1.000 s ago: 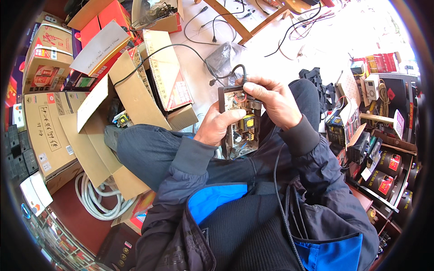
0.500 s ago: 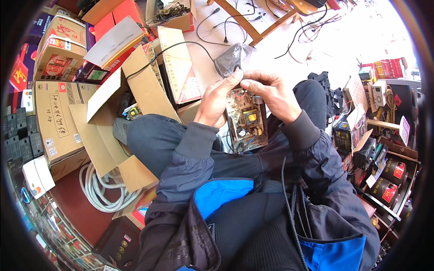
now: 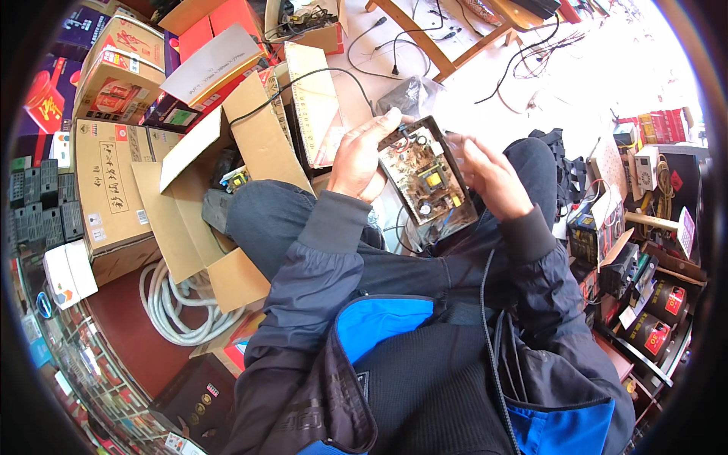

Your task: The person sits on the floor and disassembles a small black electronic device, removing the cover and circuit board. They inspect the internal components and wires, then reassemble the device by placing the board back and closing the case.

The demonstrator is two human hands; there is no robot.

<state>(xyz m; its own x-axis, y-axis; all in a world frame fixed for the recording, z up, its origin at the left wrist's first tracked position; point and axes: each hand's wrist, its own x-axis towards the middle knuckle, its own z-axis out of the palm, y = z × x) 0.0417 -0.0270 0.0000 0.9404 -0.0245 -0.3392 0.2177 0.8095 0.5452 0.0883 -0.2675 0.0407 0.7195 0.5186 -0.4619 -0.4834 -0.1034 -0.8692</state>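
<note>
My left hand (image 3: 362,155) grips the upper left side of an open black case, its thumb along the top corner. Inside the case lies a dusty circuit board (image 3: 413,168) with a yellow transformer (image 3: 432,179), small capacitors and a few thin wires at the top. Close by the case's right edge is my right hand (image 3: 497,178), fingers stretched and slightly blurred; whether they touch the edge is hard to tell. A black cable (image 3: 322,70) arches from the cardboard boxes toward my left hand. Under the case are my crossed legs.
An open cardboard box (image 3: 178,220) with electronic parts stands by my left knee, a coil of grey hose (image 3: 178,311) behind it. A dark plastic bag (image 3: 413,95) lies beyond my hands. Loose cables and a wooden stool (image 3: 413,34) are farther off. Shelved goods (image 3: 656,303) crowd the right.
The case has been raised and tilted, showing more of the board. My right hand has moved away from my left thumb to the case's right edge, its fingers loosening from a pinch.
</note>
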